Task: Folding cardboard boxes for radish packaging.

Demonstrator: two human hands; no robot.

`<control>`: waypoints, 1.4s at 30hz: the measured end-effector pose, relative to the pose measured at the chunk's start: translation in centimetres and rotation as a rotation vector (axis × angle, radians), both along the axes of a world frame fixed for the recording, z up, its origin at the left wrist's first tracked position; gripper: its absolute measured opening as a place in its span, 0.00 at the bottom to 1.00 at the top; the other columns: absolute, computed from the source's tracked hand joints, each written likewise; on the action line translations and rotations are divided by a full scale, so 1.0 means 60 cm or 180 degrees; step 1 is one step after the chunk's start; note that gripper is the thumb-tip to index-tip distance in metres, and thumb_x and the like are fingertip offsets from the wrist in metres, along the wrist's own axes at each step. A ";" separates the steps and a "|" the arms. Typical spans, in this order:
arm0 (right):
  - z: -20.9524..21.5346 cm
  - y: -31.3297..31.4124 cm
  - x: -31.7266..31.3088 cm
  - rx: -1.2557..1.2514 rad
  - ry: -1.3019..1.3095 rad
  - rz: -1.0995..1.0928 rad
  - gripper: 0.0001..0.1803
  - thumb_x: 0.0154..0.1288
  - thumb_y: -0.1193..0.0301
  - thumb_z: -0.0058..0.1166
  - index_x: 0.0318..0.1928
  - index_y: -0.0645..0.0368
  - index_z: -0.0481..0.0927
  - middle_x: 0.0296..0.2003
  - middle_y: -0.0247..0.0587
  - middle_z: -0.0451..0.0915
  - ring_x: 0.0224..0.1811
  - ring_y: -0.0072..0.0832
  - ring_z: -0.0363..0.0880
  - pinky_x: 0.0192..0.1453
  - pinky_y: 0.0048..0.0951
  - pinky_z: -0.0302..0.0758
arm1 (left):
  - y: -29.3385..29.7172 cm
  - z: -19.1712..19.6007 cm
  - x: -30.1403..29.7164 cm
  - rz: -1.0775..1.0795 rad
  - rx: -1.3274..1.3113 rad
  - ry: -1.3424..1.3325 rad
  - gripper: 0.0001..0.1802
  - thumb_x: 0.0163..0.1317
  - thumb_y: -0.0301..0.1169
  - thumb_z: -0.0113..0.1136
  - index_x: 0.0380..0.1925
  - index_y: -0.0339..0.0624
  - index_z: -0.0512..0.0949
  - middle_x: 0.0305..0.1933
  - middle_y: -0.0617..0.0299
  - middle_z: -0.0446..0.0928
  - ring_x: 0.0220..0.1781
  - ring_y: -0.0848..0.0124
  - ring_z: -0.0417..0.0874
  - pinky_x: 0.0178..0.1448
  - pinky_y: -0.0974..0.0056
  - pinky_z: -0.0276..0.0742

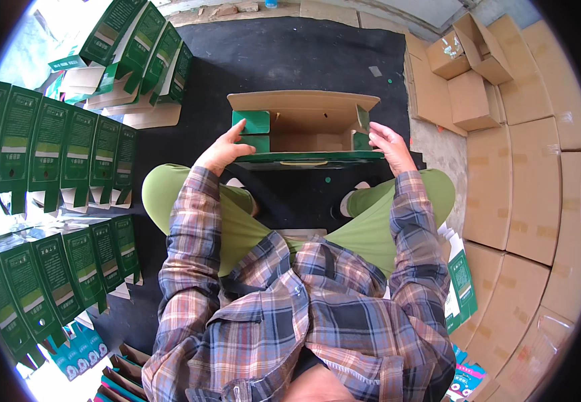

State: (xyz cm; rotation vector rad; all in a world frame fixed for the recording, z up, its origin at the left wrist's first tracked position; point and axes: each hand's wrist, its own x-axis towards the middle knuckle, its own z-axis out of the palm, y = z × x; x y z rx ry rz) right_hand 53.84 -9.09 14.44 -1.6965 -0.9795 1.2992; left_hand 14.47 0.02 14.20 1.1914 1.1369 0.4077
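Observation:
An open carton (318,159), green outside and brown inside, lies before my knees with its opening facing up. Its long brown flap (302,101) stands raised along the far side. My left hand (222,149) is at the left end, thumb and forefinger apart, fingertips against the small green end flaps (251,122), which lie folded inward over the opening. At the right end my right hand (392,146) has thumb and fingers drawn close at the edge of another end flap (363,118), which stands up. Inside the carton only brown board shows.
Rows of green cartons (44,144) stand to my left, with more green cartons (144,50) stacked at the far left. Brown boxes (488,181) line the right side, some small open ones (481,50) on top. Black sheeting (290,57) covers the floor.

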 end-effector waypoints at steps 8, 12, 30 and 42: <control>0.028 0.017 -0.020 -0.0677 0.0174 0.0113 0.42 0.61 0.39 0.45 0.65 0.57 0.62 0.62 0.41 0.65 0.62 0.27 0.64 0.60 0.46 0.61 | 0.002 -0.013 -0.006 0.0201 0.0331 0.0042 0.50 0.48 0.44 0.71 0.66 0.35 0.55 0.65 0.41 0.61 0.68 0.55 0.60 0.68 0.57 0.58; 0.003 0.023 -0.018 -0.0294 0.0413 -0.0189 0.35 0.61 0.47 0.52 0.62 0.55 0.66 0.59 0.40 0.69 0.58 0.30 0.68 0.58 0.40 0.66 | 0.008 0.004 0.001 0.0648 0.0277 0.0287 0.42 0.53 0.41 0.68 0.62 0.33 0.61 0.63 0.44 0.65 0.65 0.62 0.66 0.63 0.60 0.65; 0.001 0.005 -0.099 0.0860 -0.3784 0.1371 0.43 0.36 0.74 0.70 0.59 0.51 0.67 0.55 0.40 0.68 0.61 0.41 0.62 0.57 0.44 0.69 | -0.044 0.000 0.055 -0.0820 0.3343 0.2896 0.42 0.34 0.36 0.75 0.56 0.54 0.69 0.54 0.56 0.68 0.60 0.57 0.65 0.58 0.51 0.65; 0.021 -0.015 -0.140 0.1101 -0.3736 0.1382 0.34 0.38 0.74 0.64 0.52 0.53 0.71 0.47 0.41 0.72 0.55 0.43 0.66 0.53 0.43 0.70 | -0.054 0.007 0.008 -0.0874 0.3141 0.2626 0.34 0.41 0.27 0.66 0.54 0.55 0.72 0.47 0.55 0.69 0.57 0.58 0.67 0.61 0.46 0.61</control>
